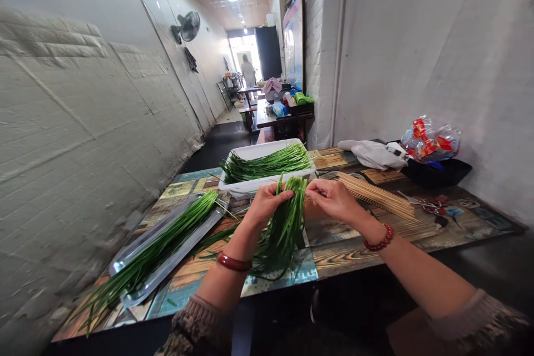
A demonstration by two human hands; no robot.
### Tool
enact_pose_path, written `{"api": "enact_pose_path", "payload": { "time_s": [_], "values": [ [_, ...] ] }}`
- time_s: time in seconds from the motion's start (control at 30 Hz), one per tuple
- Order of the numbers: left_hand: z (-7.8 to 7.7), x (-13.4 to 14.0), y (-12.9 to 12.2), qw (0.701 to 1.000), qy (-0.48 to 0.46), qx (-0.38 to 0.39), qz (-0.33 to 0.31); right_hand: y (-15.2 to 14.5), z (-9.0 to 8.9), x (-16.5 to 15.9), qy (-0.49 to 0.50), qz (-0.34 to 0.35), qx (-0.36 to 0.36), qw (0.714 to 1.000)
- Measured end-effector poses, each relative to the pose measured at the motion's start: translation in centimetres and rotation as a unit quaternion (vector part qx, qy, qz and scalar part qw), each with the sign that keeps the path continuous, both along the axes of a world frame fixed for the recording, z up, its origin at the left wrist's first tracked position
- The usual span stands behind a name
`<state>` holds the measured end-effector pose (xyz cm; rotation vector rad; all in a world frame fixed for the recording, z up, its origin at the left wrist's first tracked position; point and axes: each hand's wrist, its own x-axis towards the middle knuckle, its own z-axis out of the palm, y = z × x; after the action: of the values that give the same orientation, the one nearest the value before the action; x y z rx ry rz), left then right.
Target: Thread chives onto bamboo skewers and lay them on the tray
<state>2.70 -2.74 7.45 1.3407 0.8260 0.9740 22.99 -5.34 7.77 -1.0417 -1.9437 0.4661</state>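
Note:
My left hand is closed around a bunch of garlic chives, cut ends up, the dark leaves drooping onto the table. At the bunch's right edge my right hand is pinched shut; what its fingertips hold is too small to make out. Behind the hands, a white plastic tub contains more chives lying sideways. On the left, a metal tray carries a long bundle of chives, with thin sticks poking out near its cut ends. Bamboo skewers lie in a pile right of my right hand.
Scissors lie right of the skewers on the patterned wooden table. Behind them are a whitish cloth cap and a black tray with a red-and-clear plastic bag. Walls stand on both sides; a person is far back.

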Motion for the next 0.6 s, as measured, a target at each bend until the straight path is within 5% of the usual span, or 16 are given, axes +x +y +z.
{"api": "enact_pose_path", "payload": {
  "time_s": [0.23,0.6],
  "values": [
    [1.1,-0.7,0.0,0.998,-0.054,0.041,0.013,0.1,0.0,0.0,-0.001,-0.025,-0.033,0.999],
    [0.5,-1.5,0.3,0.996,0.011,0.086,0.025,0.0,0.0,-0.7,-0.007,-0.018,-0.028,0.999]
  ]
}}
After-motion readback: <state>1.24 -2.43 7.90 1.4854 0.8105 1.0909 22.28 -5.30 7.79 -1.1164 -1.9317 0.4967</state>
